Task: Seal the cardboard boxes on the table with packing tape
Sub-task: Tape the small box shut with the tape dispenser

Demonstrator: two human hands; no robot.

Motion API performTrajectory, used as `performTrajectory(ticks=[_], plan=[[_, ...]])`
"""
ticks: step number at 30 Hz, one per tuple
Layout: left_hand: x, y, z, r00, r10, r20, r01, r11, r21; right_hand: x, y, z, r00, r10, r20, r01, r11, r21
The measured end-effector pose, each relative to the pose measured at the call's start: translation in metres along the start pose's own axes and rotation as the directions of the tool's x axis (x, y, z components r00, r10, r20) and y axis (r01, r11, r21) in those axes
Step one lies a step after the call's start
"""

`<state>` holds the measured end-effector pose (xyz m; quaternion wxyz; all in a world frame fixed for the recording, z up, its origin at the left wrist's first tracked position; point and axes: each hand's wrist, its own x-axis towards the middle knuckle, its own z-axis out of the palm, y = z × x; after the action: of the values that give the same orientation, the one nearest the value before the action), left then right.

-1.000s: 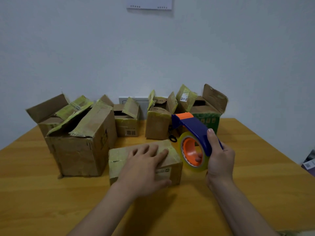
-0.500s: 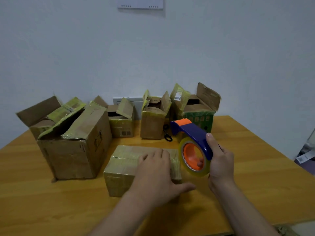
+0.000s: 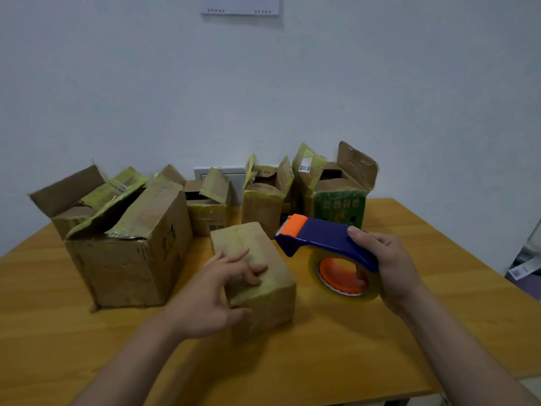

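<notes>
The left hand point(image 3: 216, 291) rests on the small closed box point(image 3: 251, 241). Its fingers point(image 3: 251, 269) are released and spread across the taped top, and the thumb lies along the near edge. The box sits on the wooden worktop point(image 3: 409, 347), its long side running away from the person.

Just right of those fingers, the right hand point(image 3: 392, 268) holds the tape dispenser point(image 3: 328, 240) above the worktop. Its fingers are clenched round the blue handle with the thumb on top. The dispenser's orange-tipped nose points left toward the box's right edge. Whether it touches the box cannot be told. The tape roll point(image 3: 345, 285), with an orange core, hangs under the handle, beside the right palm.

Beyond both hands' fingertips stand 5 open boxes with raised flaps. The large box point(image 3: 131, 259) is left of the left fingers, just beside the small closed box. The green-printed box point(image 3: 339, 209) is behind the dispenser.
</notes>
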<state>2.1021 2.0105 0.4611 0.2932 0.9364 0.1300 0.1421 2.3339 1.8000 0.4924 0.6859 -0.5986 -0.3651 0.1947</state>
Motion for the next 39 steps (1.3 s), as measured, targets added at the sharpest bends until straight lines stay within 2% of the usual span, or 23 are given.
performTrajectory(ticks=[5,7,9,10,13,15,17,18,19,22,24,26,34,37,39], plan=[[-0.007,0.004,-0.018,0.996,-0.001,0.09,0.008,0.997,-0.079,0.002,-0.009,0.0,0.979,-0.029,0.201,0.035,0.999,-0.023],[-0.003,0.016,-0.024,0.999,-0.049,-0.01,0.046,0.978,-0.205,0.002,-0.012,0.005,0.969,-0.049,0.243,0.067,0.995,-0.069],[0.003,0.035,-0.028,0.973,-0.158,-0.167,0.078,0.909,-0.408,0.001,-0.015,0.011,0.956,-0.077,0.282,0.109,0.989,-0.098],[0.005,0.043,-0.029,0.955,-0.235,-0.181,0.11,0.848,-0.518,0.001,-0.015,0.013,0.949,-0.094,0.301,0.129,0.987,-0.099],[0.008,0.052,-0.032,0.947,-0.306,-0.094,0.154,0.694,-0.704,0.001,-0.019,0.018,0.929,-0.149,0.34,0.186,0.979,-0.081],[0.007,0.052,-0.031,0.956,-0.292,-0.035,0.135,0.54,-0.831,0.002,-0.022,0.021,0.92,-0.175,0.351,0.201,0.979,-0.039],[0.004,0.054,-0.03,0.965,-0.251,0.079,0.136,0.216,-0.967,0.002,-0.026,0.023,0.913,-0.197,0.357,0.204,0.979,0.017],[0.002,0.054,-0.028,0.966,-0.222,0.133,0.148,0.054,-0.987,0.002,-0.027,0.024,0.91,-0.203,0.361,0.202,0.979,0.039],[0.0,0.055,-0.025,0.965,-0.198,0.17,0.16,-0.064,-0.985,0.003,-0.027,0.025,0.909,-0.205,0.363,0.199,0.978,0.053],[-0.004,0.056,-0.013,0.968,-0.14,0.206,0.162,-0.274,-0.948,0.004,-0.025,0.028,0.911,-0.207,0.356,0.191,0.978,0.078],[-0.006,0.06,-0.008,0.972,-0.124,0.198,0.141,-0.364,-0.921,0.004,-0.024,0.03,0.912,-0.208,0.352,0.181,0.977,0.11],[-0.008,0.062,-0.004,0.976,-0.126,0.177,0.114,-0.399,-0.91,0.003,-0.023,0.032,0.91,-0.209,0.357,0.173,0.976,0.131],[-0.015,0.055,0.002,0.988,-0.128,0.083,0.023,-0.416,-0.909,0.004,-0.021,0.035,0.91,-0.193,0.368,0.143,0.977,0.157],[-0.015,0.051,-0.006,0.977,-0.172,0.129,0.069,-0.317,-0.946,0.005,-0.021,0.032,0.907,-0.175,0.384,0.135,0.982,0.129],[-0.015,0.048,-0.011,0.961,-0.236,0.142,0.104,-0.169,-0.98,0.005,-0.022,0.031,0.901,-0.162,0.403,0.134,0.986,0.097]])
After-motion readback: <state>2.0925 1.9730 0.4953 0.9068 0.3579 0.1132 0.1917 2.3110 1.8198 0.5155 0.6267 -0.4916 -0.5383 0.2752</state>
